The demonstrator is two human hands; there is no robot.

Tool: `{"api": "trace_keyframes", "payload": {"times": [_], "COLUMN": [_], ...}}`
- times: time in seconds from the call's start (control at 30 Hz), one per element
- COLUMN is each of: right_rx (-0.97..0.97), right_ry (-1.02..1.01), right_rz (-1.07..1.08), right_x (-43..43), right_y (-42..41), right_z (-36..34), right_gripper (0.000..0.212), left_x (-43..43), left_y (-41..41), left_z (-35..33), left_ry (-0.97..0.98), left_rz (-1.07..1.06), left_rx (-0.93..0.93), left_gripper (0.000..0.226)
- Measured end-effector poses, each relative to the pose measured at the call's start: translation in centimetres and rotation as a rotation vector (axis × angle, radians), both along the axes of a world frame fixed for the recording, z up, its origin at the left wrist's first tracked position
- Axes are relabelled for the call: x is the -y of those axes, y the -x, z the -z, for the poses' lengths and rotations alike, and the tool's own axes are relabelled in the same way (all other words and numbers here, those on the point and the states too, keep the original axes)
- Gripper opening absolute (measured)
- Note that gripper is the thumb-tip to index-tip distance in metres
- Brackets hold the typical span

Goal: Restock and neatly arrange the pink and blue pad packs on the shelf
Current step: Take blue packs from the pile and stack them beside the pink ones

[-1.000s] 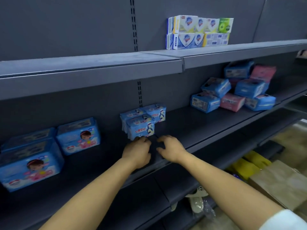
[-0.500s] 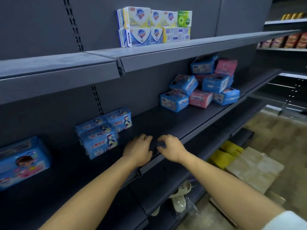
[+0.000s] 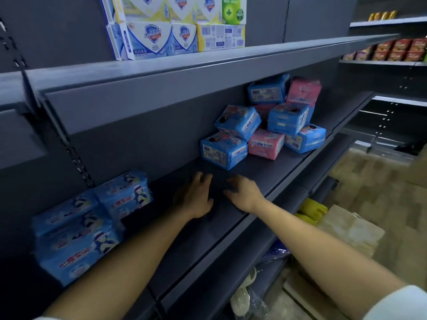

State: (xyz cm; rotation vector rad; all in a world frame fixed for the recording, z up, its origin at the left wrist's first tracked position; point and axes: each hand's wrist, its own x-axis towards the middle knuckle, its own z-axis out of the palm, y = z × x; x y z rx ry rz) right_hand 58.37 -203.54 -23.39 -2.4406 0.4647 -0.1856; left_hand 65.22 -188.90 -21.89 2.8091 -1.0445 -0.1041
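A loose heap of blue and pink pad packs lies on the dark middle shelf (image 3: 288, 172) toward the right. Nearest to me is a blue pack (image 3: 223, 151), with a pink pack (image 3: 265, 144) beside it and more blue packs (image 3: 287, 117) piled behind. A second pink pack (image 3: 303, 90) tops the heap at the back. My left hand (image 3: 196, 197) and my right hand (image 3: 245, 192) hover side by side over the bare shelf, just short of the nearest blue pack. Both have loosely spread fingers and hold nothing.
Blue wipe packs (image 3: 92, 215) are stacked on the same shelf at the left. Soap boxes (image 3: 175, 28) stand on the shelf above. Lower shelves jut out beneath my arms. A cardboard box (image 3: 351, 232) and yellow items (image 3: 312, 209) sit on the floor at right.
The view has swung right and both hands have moved right along the shelf, away from the wipe packs and close to the heap of pad packs. They hold nothing throughout.
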Motion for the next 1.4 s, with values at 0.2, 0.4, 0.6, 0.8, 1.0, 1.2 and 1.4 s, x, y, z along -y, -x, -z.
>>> {"api": "trace_keyframes", "payload": {"times": [0.2, 0.4, 0.6, 0.8, 1.0, 1.2, 1.4], "right_rx": [0.073, 0.119, 0.185, 0.230, 0.264, 0.206, -0.004], "right_ry": [-0.151, -0.344, -0.412, -0.472, -0.661, -0.674, -0.728], "right_rz": [0.173, 0.300, 0.336, 0.317, 0.190, 0.193, 0.165], "right_x": [3.4, 5.6, 7.7, 10.1, 11.4, 12.2, 10.9], "right_y": [-3.0, -6.1, -9.9, -11.9, -12.1, -12.6, -12.3], "right_z": [0.1, 0.2, 0.2, 0.0, 0.0, 0.7, 0.3], "right_gripper": [0.059, 0.065, 0.076, 0.077, 0.061, 0.037, 0.041], "left_x": [2.2, 4.2, 6.1, 9.0, 11.3, 11.8, 10.6], "left_y": [-2.8, -3.9, -4.4, -5.1, -5.6, -6.3, -7.1], "left_z": [0.6, 1.0, 1.0, 0.6, 0.7, 0.5, 0.7], "left_ry": [0.009, 0.018, 0.092, 0.363, 0.608, 0.709, 0.826], "left_rz": [-0.002, 0.033, -0.075, -0.244, -0.382, -0.641, -0.846], "left_rx": [-0.008, -0.018, -0.139, -0.338, -0.553, -0.599, -0.572], "left_gripper": [0.081, 0.084, 0.086, 0.076, 0.056, 0.062, 0.072]}}
